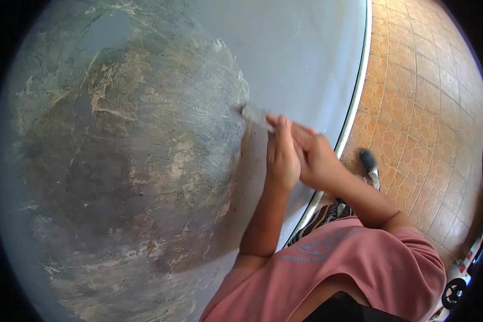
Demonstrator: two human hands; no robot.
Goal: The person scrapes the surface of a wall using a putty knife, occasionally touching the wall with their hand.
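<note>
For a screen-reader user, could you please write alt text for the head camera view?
Two hands, left hand and right hand, press a flat scraper blade against a grey wall, at the edge of a large scraped patch of bare, mottled surface. The person wears a pink T-shirt; orange floor tiles lie to the right.

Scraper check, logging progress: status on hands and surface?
Left hand and right hand both clamped on scraper. Blade on grey panel at the paint edge. Nothing in the way.

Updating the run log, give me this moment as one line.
left hand: pressed on scraper | right hand: gripping scraper | scraper: blade on wall | wall: paint partly scraped | floor: tiled
</note>
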